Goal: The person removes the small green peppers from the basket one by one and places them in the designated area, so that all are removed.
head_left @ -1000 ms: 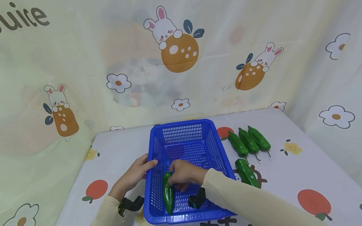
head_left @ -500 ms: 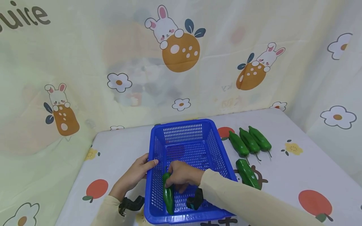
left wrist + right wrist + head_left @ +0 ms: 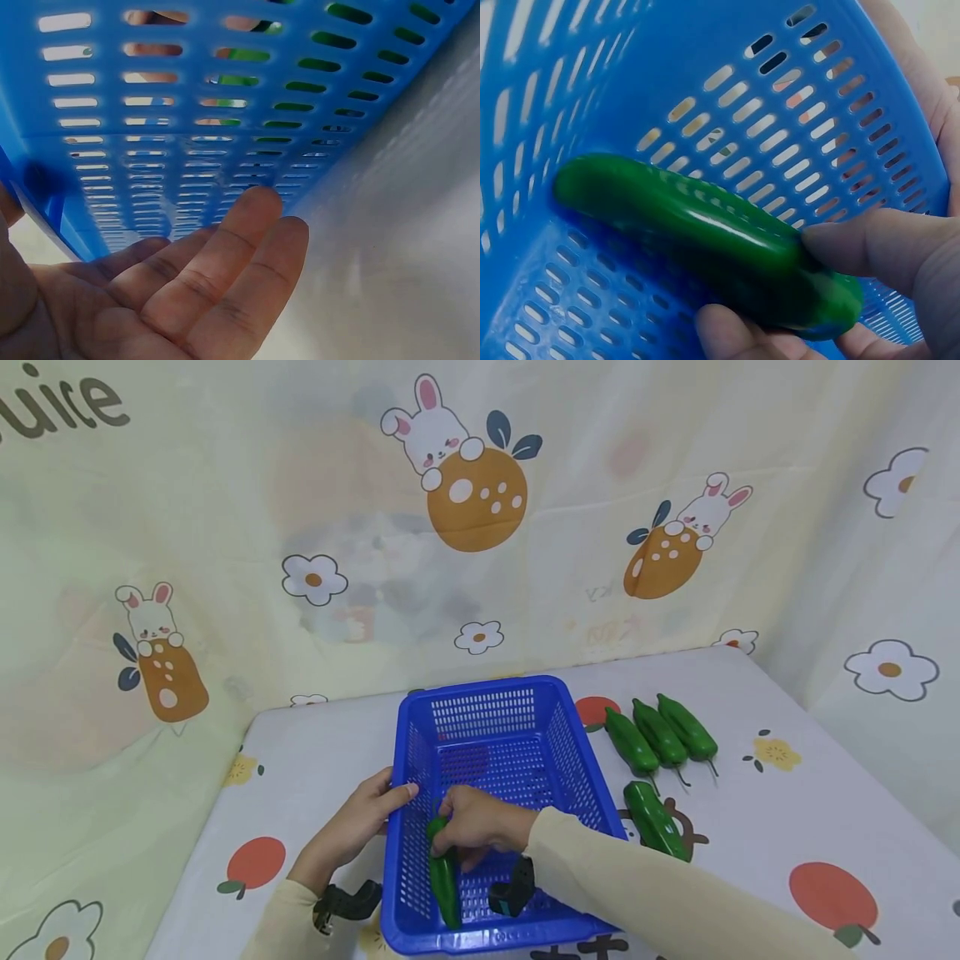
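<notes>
A green chili pepper (image 3: 444, 889) lies lengthwise along the left side inside a blue plastic basket (image 3: 480, 937). My right hand (image 3: 483, 821) pinches the pepper near its far, stem end. In the right wrist view the thumb presses on top of the pepper (image 3: 682, 225) and the fingers reach under it, while its blunt tip is at the basket's corner. My left hand (image 3: 356, 822) grips the basket's left rim, thumb over the edge. Its fingers (image 3: 225, 262) lie along the outside of the slotted wall in the left wrist view.
Right of the basket, three green peppers (image 3: 660, 732) lie side by side on the patterned tablecloth (image 3: 750, 827). Nearer, another green pepper (image 3: 656, 820) is partly covered by the right sleeve (image 3: 645, 881). A printed curtain (image 3: 300, 485) hangs behind the table.
My right hand has shifted slightly left with the pepper, whose stem end now lies closer to the basket's left wall. My left hand stays on the rim.
</notes>
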### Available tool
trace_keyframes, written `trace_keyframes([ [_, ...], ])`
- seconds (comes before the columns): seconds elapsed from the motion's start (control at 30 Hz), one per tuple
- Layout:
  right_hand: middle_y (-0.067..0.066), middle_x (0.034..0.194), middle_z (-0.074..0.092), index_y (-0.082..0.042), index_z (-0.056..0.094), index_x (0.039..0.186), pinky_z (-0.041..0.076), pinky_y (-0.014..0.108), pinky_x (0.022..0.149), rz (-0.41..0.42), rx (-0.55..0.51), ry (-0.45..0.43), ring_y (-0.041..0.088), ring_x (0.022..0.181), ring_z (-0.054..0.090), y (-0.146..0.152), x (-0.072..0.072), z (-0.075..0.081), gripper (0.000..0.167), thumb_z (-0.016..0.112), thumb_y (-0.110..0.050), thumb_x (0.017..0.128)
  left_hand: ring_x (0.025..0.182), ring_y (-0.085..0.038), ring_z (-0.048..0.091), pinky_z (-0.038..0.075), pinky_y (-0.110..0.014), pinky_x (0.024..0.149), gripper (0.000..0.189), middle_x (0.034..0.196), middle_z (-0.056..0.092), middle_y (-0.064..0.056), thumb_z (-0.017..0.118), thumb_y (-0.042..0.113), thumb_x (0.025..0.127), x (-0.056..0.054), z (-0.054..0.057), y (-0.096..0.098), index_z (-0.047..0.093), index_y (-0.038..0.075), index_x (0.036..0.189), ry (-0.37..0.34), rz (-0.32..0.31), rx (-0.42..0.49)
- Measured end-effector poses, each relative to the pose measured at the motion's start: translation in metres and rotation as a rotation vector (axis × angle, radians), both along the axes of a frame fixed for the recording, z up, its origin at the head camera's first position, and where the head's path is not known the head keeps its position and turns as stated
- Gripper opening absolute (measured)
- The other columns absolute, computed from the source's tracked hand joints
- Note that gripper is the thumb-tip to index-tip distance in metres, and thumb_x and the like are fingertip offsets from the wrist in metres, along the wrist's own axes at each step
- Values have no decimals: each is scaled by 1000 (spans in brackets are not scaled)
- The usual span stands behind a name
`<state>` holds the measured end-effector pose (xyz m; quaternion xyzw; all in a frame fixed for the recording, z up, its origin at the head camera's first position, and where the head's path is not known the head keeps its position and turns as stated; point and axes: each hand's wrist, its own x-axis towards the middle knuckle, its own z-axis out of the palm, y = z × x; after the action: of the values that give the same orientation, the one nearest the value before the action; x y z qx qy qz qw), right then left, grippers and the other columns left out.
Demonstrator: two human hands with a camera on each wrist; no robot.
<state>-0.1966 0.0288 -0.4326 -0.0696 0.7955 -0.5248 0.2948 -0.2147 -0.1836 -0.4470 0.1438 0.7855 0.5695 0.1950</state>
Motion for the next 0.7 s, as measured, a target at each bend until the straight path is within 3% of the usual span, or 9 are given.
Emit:
trace_keyframes([
  [0.7,17,91,69,6,54,124,65,46,63,-8,-44,45,30,73,75,13,1,11,48,78,3,82,111,-37,73,60,-55,93,63,138,63,-26,51,37,109,1,-2,0,34,2,159,6,22,-22],
])
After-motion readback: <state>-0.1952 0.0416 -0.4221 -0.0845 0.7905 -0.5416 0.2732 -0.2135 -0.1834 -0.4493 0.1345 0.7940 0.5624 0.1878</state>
